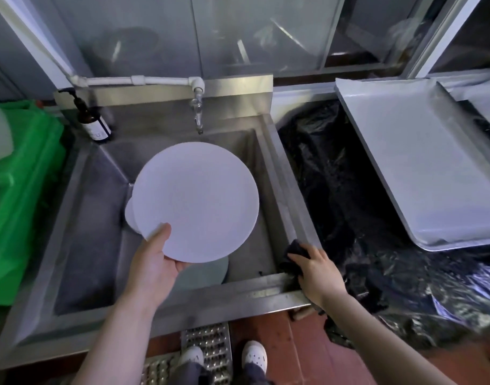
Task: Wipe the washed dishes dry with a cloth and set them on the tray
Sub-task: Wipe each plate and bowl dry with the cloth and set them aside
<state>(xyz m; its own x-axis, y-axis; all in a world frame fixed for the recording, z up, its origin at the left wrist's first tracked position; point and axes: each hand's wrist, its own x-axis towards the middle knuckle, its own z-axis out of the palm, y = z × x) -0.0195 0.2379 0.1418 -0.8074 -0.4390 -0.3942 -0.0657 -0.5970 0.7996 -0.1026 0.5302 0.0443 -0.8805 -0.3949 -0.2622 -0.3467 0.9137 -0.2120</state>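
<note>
Sink (280, 173): centre, tap (198, 112) behind. Plate (196, 201) over basin, second plate (130, 215) beneath at left. Pump bottle (95, 122) on rear-left rim. Cloth (293, 259) on front-right rim. Tray (421, 162) right of sink. Crate (24, 190) left.

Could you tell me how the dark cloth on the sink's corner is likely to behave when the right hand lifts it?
The dark cloth lies crumpled and draped over the sink rim, so it will probably hang limp rather than hold a shape. It bunches under the right hand, which suggests it is light and easy to gather. Whether it is damp cannot be told.
</note>
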